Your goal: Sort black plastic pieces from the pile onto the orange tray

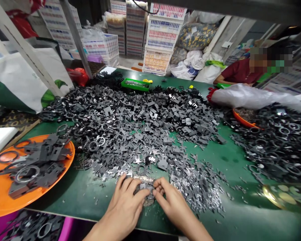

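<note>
Small stamped pieces, grey and silvery, lie in a little clump at the near edge of the green tabletop, directly between the two hands.

Head view. Left hand and right hand rest palm-down on the tabletop, fingertips meeting over the clump. The grip of each hand is closed: thumb and forefingers are pinched together on the small stamped pieces, with the other fingers curled beside them. Which piece each hand has cannot be made out.

Handling, as judged: the pieces appear thin, flat, rigid and very light. Edges are probably sharp from stamping, and the smooth surfaces are liable to slip or nest into one another. They are best taken by the flat faces or outer edges with the fingertips, one at a time; a broad grasp would drag neighbours along.

Surroundings: just beyond the hands a loose scatter of similar pieces joins a large heap of dark brackets and rings covering the middle of the tabletop. An orange tray carrying brackets and rings sits at the near left. A green tray stands at the far side. At the far right another person in a dark red top leans on the tabletop, behind a white plastic bag. Stacked crates stand beyond.
</note>
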`<control>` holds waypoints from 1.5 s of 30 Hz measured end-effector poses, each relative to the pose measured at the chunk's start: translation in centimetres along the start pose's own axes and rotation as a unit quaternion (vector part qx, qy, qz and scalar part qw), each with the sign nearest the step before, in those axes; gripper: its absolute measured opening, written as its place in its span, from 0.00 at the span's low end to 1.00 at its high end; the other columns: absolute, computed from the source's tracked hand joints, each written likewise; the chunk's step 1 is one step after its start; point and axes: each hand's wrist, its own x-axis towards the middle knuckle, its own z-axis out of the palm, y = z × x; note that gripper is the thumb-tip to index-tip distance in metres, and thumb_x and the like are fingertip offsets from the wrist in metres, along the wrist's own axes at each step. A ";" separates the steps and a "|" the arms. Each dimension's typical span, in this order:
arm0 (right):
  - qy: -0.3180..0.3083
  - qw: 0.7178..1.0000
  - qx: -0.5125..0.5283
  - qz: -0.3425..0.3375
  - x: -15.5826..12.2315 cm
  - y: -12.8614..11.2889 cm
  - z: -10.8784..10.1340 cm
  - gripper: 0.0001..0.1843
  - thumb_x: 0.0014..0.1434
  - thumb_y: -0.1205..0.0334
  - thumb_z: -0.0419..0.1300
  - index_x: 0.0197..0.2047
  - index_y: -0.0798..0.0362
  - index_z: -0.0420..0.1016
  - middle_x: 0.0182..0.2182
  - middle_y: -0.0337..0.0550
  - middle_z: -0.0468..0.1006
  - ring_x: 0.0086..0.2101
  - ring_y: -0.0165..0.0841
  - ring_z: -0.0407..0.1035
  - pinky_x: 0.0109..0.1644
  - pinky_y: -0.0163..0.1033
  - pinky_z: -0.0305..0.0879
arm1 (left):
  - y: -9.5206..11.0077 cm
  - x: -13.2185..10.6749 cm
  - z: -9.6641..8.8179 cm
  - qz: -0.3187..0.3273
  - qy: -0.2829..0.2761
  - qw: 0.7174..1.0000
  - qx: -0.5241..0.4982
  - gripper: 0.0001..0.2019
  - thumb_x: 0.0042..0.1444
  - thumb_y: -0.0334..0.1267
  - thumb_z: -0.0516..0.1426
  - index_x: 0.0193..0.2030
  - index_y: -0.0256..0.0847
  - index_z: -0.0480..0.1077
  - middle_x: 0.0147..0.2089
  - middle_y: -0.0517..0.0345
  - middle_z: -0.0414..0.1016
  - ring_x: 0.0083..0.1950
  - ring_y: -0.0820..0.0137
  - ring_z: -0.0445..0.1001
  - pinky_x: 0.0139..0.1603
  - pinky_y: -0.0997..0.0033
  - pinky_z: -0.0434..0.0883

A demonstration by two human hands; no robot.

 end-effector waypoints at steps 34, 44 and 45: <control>0.058 0.960 -0.142 -0.236 0.7 -2.3 -0.7 0.12 0.57 0.71 0.57 0.45 0.53 0.66 0.36 0.44 0.73 0.37 0.38 0.64 0.41 0.43 0.58 | 0.6 -0.5 1.8 -0.207 0.083 0.949 -0.223 0.15 0.54 0.48 0.58 0.44 0.42 0.69 0.41 0.54 0.73 0.43 0.61 0.71 0.43 0.63 0.68; -0.056 0.951 -0.213 -0.219 1.8 -2.6 -1.3 0.06 0.56 0.70 0.58 0.39 0.54 0.68 0.35 0.43 0.72 0.36 0.36 0.64 0.42 0.41 0.60 | -1.3 -1.4 2.1 -0.156 0.002 0.982 -0.103 0.15 0.55 0.40 0.58 0.50 0.50 0.69 0.53 0.54 0.67 0.54 0.56 0.64 0.51 0.53 0.65; -0.059 0.941 -0.246 -0.224 1.8 -2.9 -1.3 0.04 0.56 0.70 0.58 0.37 0.54 0.69 0.33 0.43 0.72 0.35 0.36 0.64 0.41 0.41 0.60 | -1.5 -1.3 2.0 -0.153 -0.002 0.982 -0.109 0.15 0.55 0.40 0.58 0.50 0.50 0.69 0.53 0.54 0.67 0.54 0.57 0.64 0.52 0.53 0.65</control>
